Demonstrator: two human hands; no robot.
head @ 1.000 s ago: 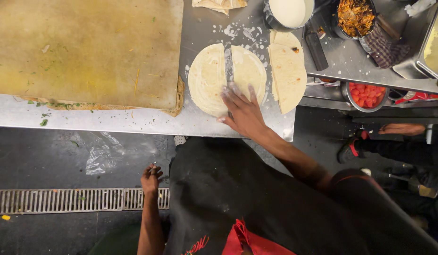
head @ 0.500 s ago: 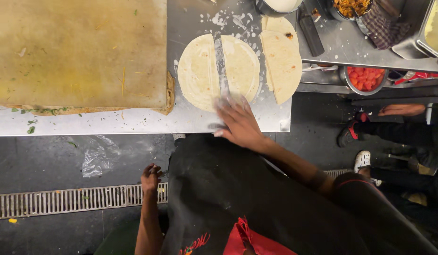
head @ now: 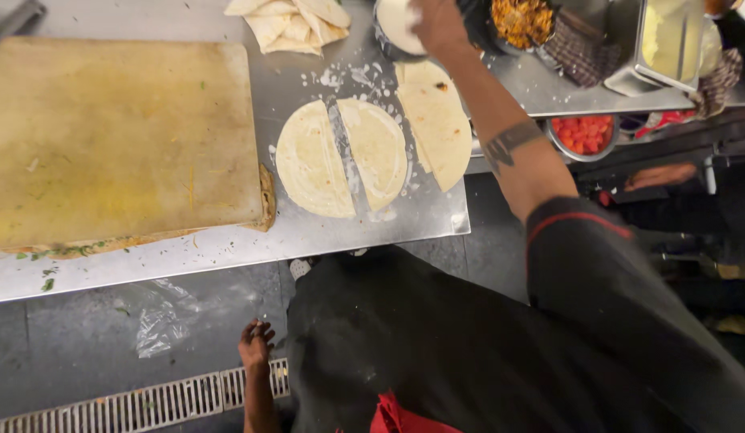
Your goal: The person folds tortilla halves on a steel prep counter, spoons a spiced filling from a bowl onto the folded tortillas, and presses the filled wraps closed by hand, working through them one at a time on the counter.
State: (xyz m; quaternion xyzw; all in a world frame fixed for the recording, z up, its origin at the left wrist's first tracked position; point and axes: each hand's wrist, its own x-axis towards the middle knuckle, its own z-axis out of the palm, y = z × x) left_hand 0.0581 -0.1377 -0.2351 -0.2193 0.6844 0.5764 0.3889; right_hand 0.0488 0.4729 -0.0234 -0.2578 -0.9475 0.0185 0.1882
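Moved: right hand has left the halved tortillas and reached up to the round bowl of white paste.
Right arm: stretched forward, fingers over the bowl rim; their grip cannot be told.
Left hand: hangs low beside the dark apron, fingers loosely curled, holding nothing.
Pale flat tortilla halves: lying cut on the steel counter, beside the worn yellow cutting board.

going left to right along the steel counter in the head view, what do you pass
Large yellowish cutting board → left tortilla half → right tortilla half → third tortilla piece → bowl of chopped red tomato. The folded wraps, white bowl and right hand sit farther back, so they are left out.
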